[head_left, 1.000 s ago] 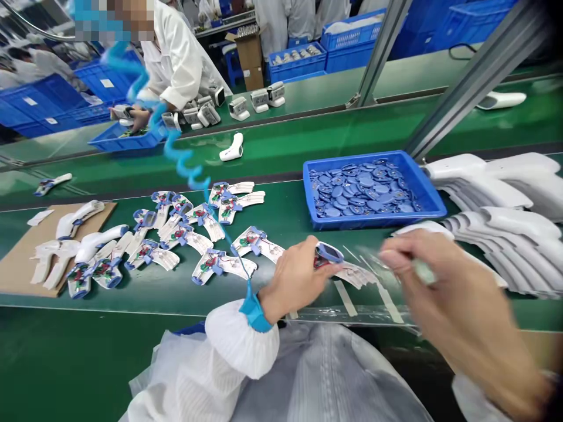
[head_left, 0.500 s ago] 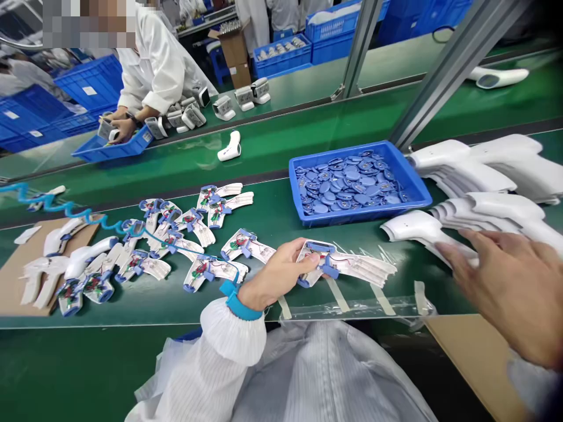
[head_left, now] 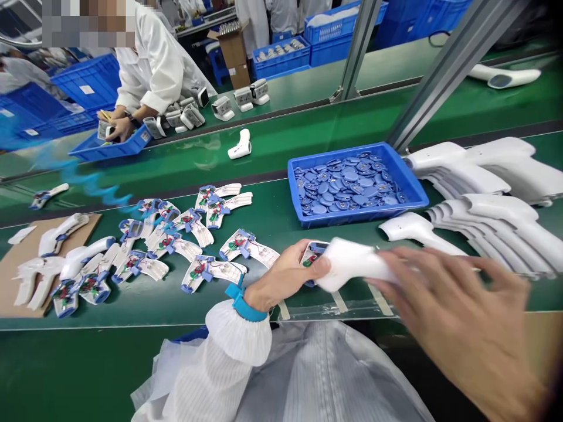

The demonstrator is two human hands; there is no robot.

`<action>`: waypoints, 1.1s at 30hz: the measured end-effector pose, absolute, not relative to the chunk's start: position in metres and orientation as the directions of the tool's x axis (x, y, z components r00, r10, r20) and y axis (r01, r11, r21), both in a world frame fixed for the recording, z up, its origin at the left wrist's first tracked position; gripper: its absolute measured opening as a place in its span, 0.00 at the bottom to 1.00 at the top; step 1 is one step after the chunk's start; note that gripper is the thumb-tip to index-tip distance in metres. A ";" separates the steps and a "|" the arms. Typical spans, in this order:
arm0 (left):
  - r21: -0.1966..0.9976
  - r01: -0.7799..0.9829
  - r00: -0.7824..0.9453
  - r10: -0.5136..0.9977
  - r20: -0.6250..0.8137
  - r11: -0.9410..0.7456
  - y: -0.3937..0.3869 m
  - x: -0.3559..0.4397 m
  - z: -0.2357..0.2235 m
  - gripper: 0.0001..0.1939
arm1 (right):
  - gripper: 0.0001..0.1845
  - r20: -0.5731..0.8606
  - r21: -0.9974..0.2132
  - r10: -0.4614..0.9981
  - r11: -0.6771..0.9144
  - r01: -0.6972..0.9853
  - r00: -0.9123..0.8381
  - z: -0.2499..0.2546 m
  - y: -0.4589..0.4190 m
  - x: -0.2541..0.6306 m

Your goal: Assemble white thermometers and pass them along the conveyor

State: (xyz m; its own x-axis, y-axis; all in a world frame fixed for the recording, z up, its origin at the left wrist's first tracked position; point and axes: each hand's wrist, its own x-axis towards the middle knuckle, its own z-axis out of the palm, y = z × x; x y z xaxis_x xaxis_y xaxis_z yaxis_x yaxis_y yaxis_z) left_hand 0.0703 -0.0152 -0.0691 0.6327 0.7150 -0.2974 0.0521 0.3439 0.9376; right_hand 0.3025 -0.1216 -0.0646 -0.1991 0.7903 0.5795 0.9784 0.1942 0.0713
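Note:
My left hand [head_left: 285, 269], with a blue band at the wrist, grips a gun-shaped housing half [head_left: 313, 251] that carries a circuit board and wires. Over it lies a plain white housing shell [head_left: 349, 262], covering most of that half. The fingers of my right hand [head_left: 461, 310] are closed around the narrow handle end of this shell, while its broad end meets my left thumb. Whether the two halves are seated together cannot be seen. Left of my hands lie several open housing halves [head_left: 250, 246] with blue parts and wiring.
A blue tray [head_left: 299, 205] of small blue oval pieces stands ahead. Stacked white shells [head_left: 505, 220] lie at right, near a slanted metal post [head_left: 453, 64]. A coiled blue cord [head_left: 88, 184] hangs at left. Across the belt, a co-worker [head_left: 153, 64] handles parts over another tray.
My right hand has come left from the stacked shells, bringing a white shell onto the housing half in my left hand. The white piece on the belt has shifted right; the coiled cord is swinging.

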 end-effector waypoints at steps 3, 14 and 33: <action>0.960 0.126 0.588 0.761 -0.274 0.249 -0.019 0.073 -0.071 0.28 | 0.15 0.498 0.066 0.814 0.309 0.949 -0.299 -0.060 -0.106 0.267; 0.899 0.427 0.519 0.841 -0.153 -0.099 -0.023 0.069 -0.065 0.21 | 0.20 0.138 -0.821 0.987 0.066 0.568 0.085 -0.052 -0.065 0.252; 0.588 0.656 0.628 0.775 -0.076 -0.474 -0.027 0.069 -0.067 0.17 | 0.31 0.614 -0.537 0.769 0.241 0.808 0.178 -0.056 -0.037 0.203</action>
State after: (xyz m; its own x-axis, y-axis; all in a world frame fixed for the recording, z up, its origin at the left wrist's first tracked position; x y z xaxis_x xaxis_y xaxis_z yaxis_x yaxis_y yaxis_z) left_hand 0.0695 -0.0267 -0.0674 0.6277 0.7748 -0.0760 0.6558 -0.4737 0.5878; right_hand 0.2026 -0.0367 -0.0557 0.1783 0.7692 0.6136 0.8084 0.2410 -0.5370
